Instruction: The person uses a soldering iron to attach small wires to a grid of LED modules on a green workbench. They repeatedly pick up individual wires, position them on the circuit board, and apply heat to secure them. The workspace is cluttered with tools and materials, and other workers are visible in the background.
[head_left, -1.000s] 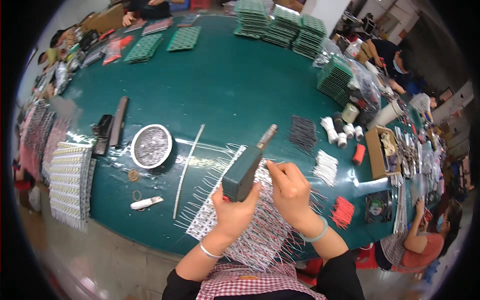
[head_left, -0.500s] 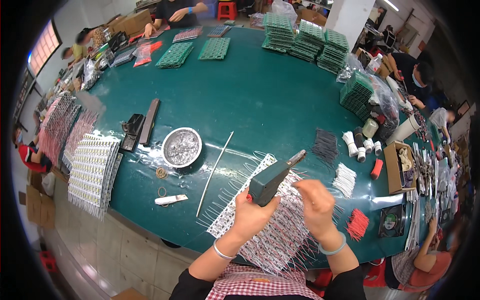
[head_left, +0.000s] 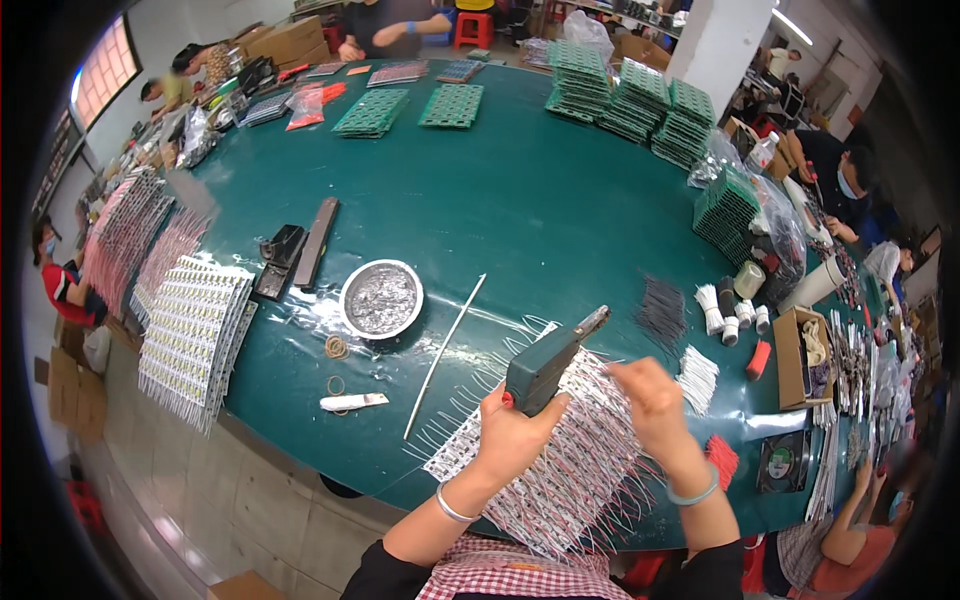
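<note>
My left hand (head_left: 512, 436) grips a dark green gun-shaped tool (head_left: 546, 364), its metal tip pointing up and to the right. My right hand (head_left: 648, 400) rests with fingers pinched on a sheet of small white circuit strips with red and white wires (head_left: 560, 470) that lies in front of me on the green table (head_left: 520, 200). The tool hovers just above that sheet. A thin white rod (head_left: 444, 356) lies on the table to the left of the sheet.
A round metal dish (head_left: 380, 298) of grey scraps sits left of the rod, with dark tools (head_left: 300, 250) beside it. White strip panels (head_left: 195, 335) lie at the left edge. Green board stacks (head_left: 640, 100) stand far back. Wire bundles and spools (head_left: 725, 310) lie right. Other people sit around the table.
The view has shifted slightly; my hands stay on the sheet, the tool still in my left hand, my right hand working a little farther right.
</note>
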